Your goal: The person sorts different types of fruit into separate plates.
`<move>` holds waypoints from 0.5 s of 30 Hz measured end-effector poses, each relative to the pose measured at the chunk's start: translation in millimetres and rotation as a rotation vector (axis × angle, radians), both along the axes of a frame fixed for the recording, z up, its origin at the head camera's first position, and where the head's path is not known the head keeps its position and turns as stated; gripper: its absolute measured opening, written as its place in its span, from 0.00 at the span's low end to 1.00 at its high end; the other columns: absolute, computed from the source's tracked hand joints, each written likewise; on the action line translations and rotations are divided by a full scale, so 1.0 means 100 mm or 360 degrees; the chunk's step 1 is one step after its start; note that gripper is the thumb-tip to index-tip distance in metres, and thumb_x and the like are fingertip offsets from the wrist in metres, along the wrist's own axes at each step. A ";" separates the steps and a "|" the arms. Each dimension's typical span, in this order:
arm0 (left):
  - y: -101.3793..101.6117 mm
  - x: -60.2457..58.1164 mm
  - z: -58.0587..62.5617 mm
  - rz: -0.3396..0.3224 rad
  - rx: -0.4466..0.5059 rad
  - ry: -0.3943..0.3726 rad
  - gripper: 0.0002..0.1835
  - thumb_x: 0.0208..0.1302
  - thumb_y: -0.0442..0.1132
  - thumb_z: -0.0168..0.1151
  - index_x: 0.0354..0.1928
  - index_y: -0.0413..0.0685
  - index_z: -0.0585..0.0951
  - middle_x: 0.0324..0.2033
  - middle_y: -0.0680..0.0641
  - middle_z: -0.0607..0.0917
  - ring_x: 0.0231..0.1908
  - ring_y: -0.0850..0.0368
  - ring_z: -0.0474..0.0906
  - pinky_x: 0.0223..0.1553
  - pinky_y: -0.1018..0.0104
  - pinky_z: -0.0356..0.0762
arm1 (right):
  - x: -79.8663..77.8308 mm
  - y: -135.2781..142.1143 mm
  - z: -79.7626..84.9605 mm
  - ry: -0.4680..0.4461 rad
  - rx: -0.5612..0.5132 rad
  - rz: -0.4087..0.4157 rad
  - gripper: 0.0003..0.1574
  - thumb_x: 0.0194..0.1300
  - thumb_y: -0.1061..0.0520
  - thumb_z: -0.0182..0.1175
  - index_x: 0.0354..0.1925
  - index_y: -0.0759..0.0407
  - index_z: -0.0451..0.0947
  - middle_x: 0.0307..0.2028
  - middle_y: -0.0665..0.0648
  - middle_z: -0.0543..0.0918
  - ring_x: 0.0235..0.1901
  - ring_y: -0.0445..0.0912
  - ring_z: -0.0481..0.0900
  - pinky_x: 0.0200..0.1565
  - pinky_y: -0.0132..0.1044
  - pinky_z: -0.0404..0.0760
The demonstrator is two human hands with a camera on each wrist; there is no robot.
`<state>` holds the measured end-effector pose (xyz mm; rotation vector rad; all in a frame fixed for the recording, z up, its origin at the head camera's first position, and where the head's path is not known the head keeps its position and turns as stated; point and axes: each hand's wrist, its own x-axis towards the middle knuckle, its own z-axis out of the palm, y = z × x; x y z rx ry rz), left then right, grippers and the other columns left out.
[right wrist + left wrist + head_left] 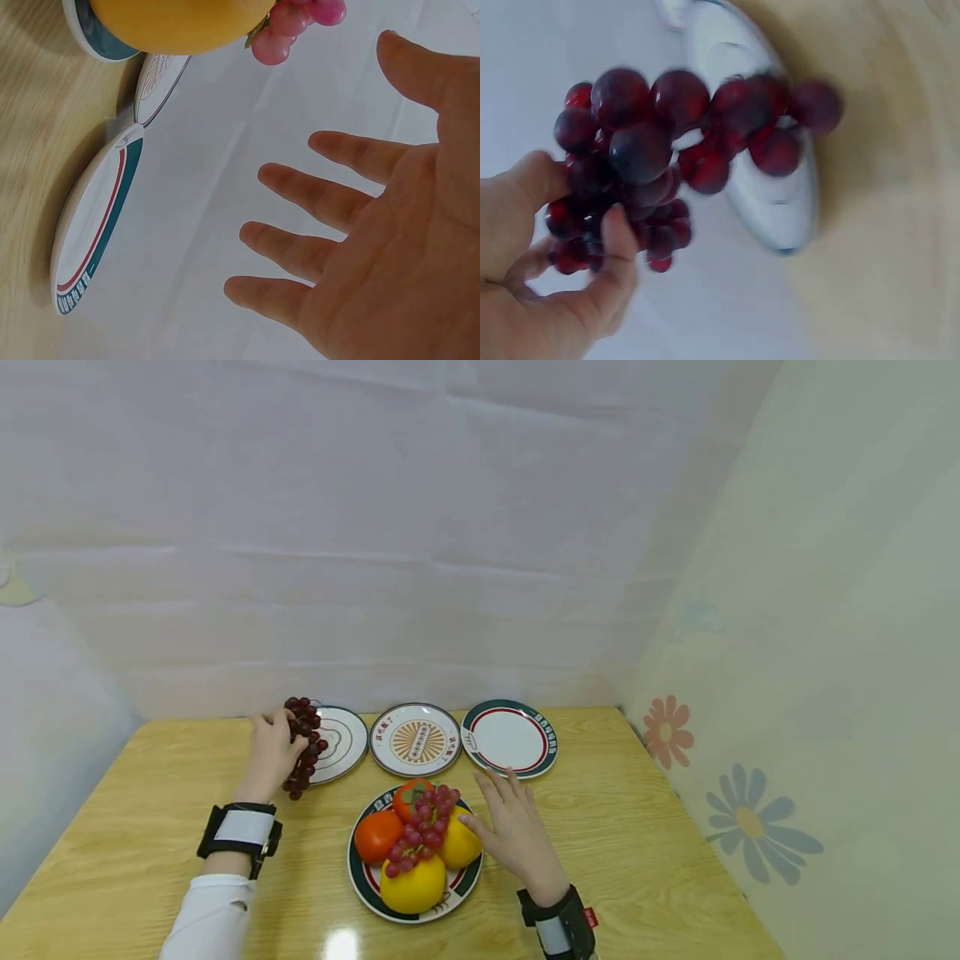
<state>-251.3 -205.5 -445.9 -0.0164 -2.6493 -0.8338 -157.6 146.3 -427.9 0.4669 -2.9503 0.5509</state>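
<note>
My left hand [272,753] holds a bunch of dark red grapes [303,745] over the left edge of a white plate with thin ring lines [341,745]. In the left wrist view the thumb and fingers pinch the grapes [641,150] from the side. My right hand [519,835] hovers with spread fingers beside the fruit plate [363,885], and its palm holds nothing in the right wrist view. On that plate lie two orange-red persimmons [378,837], two yellow fruits [414,887] and a bunch of pink grapes [426,828] on top.
A plate with an orange sunburst [415,762] stands at the back middle, and a green-rimmed plate with a red ring [510,739] at its right. Behind the wooden table [622,827] hangs a pale cloth [375,568]. A flower-printed wall [847,693] borders the right side.
</note>
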 end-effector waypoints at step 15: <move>-0.17 -0.27 -0.36 0.0054 -0.0083 -0.0328 0.28 0.69 0.34 0.44 0.64 0.20 0.55 0.56 0.13 0.54 0.53 0.19 0.57 0.52 0.31 0.64 | 0.01 0.01 0.00 -0.0021 0.0008 -0.0001 0.41 0.61 0.37 0.55 0.66 0.55 0.62 0.64 0.63 0.65 0.67 0.64 0.52 0.61 0.70 0.57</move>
